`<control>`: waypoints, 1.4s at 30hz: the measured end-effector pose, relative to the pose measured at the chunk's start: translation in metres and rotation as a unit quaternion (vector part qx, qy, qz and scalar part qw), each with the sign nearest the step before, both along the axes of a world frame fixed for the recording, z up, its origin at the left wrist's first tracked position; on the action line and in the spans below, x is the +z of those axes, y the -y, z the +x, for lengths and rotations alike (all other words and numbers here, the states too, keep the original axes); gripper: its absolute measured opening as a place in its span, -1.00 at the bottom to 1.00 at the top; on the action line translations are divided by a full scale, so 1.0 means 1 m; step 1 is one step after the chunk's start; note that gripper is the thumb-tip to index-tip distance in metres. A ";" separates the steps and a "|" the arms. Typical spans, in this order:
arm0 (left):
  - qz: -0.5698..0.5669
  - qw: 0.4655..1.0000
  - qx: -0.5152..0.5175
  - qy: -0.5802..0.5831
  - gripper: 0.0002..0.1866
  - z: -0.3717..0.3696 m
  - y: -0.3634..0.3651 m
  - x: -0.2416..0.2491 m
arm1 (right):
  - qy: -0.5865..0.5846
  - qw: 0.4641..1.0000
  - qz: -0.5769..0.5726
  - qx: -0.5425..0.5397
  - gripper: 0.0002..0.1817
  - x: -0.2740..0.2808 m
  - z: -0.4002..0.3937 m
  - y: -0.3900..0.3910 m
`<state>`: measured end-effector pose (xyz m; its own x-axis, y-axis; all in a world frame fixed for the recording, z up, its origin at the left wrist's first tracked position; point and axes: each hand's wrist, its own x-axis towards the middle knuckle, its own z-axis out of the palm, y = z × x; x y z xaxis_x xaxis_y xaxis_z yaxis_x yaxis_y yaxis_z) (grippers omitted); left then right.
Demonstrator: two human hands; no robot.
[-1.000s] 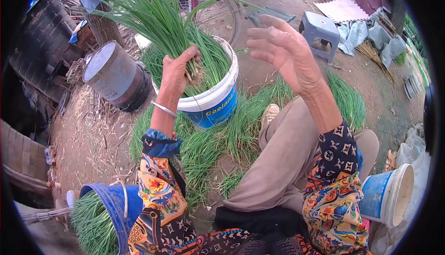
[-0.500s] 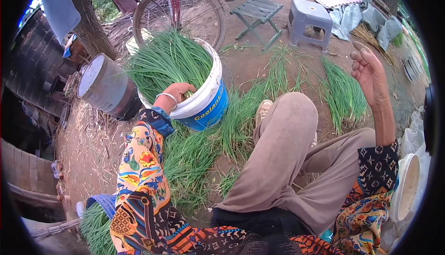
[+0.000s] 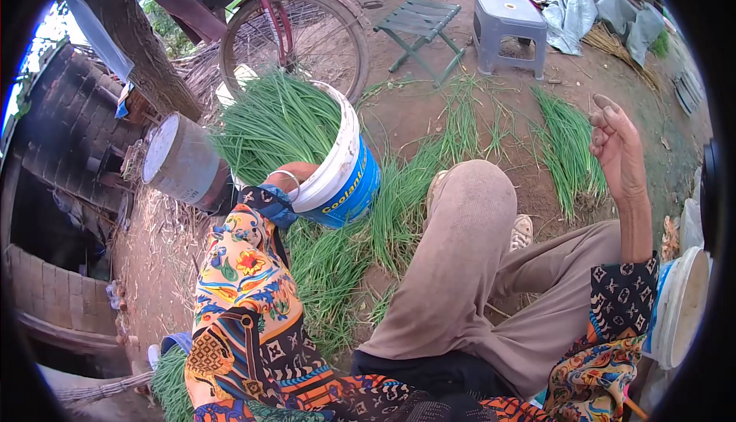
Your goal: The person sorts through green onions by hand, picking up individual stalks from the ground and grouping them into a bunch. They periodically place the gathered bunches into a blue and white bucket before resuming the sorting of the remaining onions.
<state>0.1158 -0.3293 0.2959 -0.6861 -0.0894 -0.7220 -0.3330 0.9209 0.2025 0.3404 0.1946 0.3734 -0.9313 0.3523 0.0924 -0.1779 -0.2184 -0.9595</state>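
A white bucket with a blue "Coolant" label (image 3: 354, 184) leans slightly and is packed with long thin green stalks that look like chives (image 3: 284, 119). My left hand (image 3: 301, 171), with a bracelet at its wrist, reaches inside the bucket's near rim beneath the stalks; its fingers are hidden. Raised at the right, my right hand (image 3: 613, 138) is empty, its fingers loosely bent and apart. Below and left of it, another bunch of chives (image 3: 563, 154) lies on the soil. More loose chives (image 3: 330, 269) spread over the ground between the bucket and my legs.
Behind the bucket stands a bicycle (image 3: 284, 39). A green folding stool (image 3: 420, 27) and a grey plastic stool (image 3: 510, 35) are farther back. A metal drum (image 3: 184, 161) stands left, and a lidded bucket (image 3: 675, 307) is at my right side. More chives (image 3: 172, 380) lie lower left.
My left hand has sunk deeper into the bucket, so its fingers no longer show. The bucket looks more tilted. My right hand is slightly lower in view, and the camera view has shifted.
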 end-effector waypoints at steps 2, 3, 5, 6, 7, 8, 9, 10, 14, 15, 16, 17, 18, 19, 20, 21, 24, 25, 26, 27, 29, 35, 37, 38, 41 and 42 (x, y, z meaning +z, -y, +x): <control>-0.028 0.999 -0.030 0.008 -0.79 0.004 -0.003 0.007 | 0.008 1.000 -0.018 -0.014 -0.51 -0.004 0.003 -0.005; -0.042 0.998 -0.044 0.012 -0.78 0.006 -0.005 0.011 | 0.013 0.999 -0.025 -0.020 -0.51 -0.006 0.003 -0.007; -0.068 0.995 -0.076 0.021 -0.78 0.009 -0.010 0.021 | 0.018 0.999 -0.038 -0.027 -0.51 -0.010 0.004 -0.011; -0.081 0.992 -0.091 0.026 -0.77 0.010 -0.013 0.028 | 0.020 0.998 -0.044 -0.031 -0.51 -0.011 0.003 -0.013; -0.092 0.990 -0.106 0.029 -0.77 0.012 -0.014 0.035 | 0.021 0.998 -0.041 -0.032 -0.51 -0.011 0.002 -0.013; -0.094 0.989 -0.114 0.020 -0.77 0.013 -0.015 0.044 | 0.023 0.998 -0.037 -0.033 -0.51 -0.012 0.002 -0.014; -0.090 0.989 -0.115 -0.004 -0.76 0.013 -0.015 0.053 | 0.025 0.998 -0.035 -0.036 -0.51 -0.013 0.002 -0.014; -0.070 0.991 -0.099 -0.049 -0.76 0.010 -0.014 0.060 | 0.029 0.998 -0.041 -0.037 -0.52 -0.015 0.002 -0.016; 0.110 0.912 -0.029 -0.395 -0.76 -0.032 0.015 0.053 | 0.033 0.998 -0.046 -0.039 -0.54 -0.015 0.000 -0.018; 0.103 0.882 -0.029 -0.459 -0.79 -0.050 0.024 0.045 | 0.033 0.998 -0.045 -0.040 -0.55 -0.014 -0.001 -0.017; 0.096 0.849 -0.030 -0.519 -0.80 -0.063 0.027 0.039 | 0.038 0.997 -0.044 -0.043 -0.55 -0.014 -0.001 -0.016; 0.098 0.844 -0.017 -0.527 -0.82 -0.076 0.030 0.032 | 0.044 0.997 -0.043 -0.048 -0.55 -0.014 -0.001 -0.014; 0.098 0.840 -0.004 -0.534 -0.83 -0.086 0.031 0.026 | 0.051 0.996 -0.044 -0.052 -0.56 -0.014 0.000 -0.014; 0.098 0.835 0.009 -0.541 -0.82 -0.096 0.032 0.020 | 0.054 0.996 -0.043 -0.057 -0.56 -0.015 0.000 -0.014; 0.095 0.833 0.017 -0.546 -0.82 -0.106 0.033 0.012 | 0.057 0.996 -0.043 -0.062 -0.56 -0.015 0.001 -0.015; 0.080 0.834 0.023 -0.546 -0.82 -0.111 0.033 0.010 | 0.060 0.995 -0.043 -0.065 -0.57 -0.015 0.001 -0.015; 0.046 0.843 0.040 -0.535 -0.82 -0.116 0.026 0.006 | 0.063 0.995 -0.041 -0.069 -0.58 -0.017 0.002 -0.018; 0.036 0.843 0.038 -0.536 -0.82 -0.111 0.020 0.008 | 0.063 0.995 -0.042 -0.071 -0.59 -0.018 0.002 -0.019; 0.026 0.842 0.038 -0.537 -0.82 -0.106 0.015 0.011 | 0.062 0.994 -0.043 -0.073 -0.59 -0.018 0.002 -0.019; 0.017 0.842 0.037 -0.538 -0.81 -0.105 0.014 0.010 | 0.061 0.994 -0.043 -0.074 -0.60 -0.018 0.001 -0.020; 0.013 0.839 0.041 -0.543 -0.78 -0.106 0.019 0.008 | 0.059 0.995 -0.041 -0.069 -0.60 -0.018 -0.001 -0.018; 0.391 0.777 0.247 -0.426 -0.83 -0.119 0.042 0.003 | 0.023 0.992 -0.082 -0.090 -0.65 -0.005 0.005 -0.020; 0.439 0.742 0.313 -0.398 -0.81 -0.111 0.044 0.013 | 0.005 0.989 -0.103 -0.104 -0.67 -0.005 0.011 -0.028; 0.436 0.738 0.274 -0.435 -0.80 -0.108 0.047 0.013 | -0.004 0.988 -0.114 -0.107 -0.68 -0.006 0.013 -0.032; 0.446 0.675 0.231 -0.540 -0.75 -0.118 0.058 0.018 | -0.021 0.985 -0.129 -0.117 -0.71 -0.011 0.027 -0.048; 0.452 0.655 0.216 -0.566 -0.75 -0.115 0.052 0.029 | -0.026 0.984 -0.130 -0.122 -0.71 -0.013 0.034 -0.054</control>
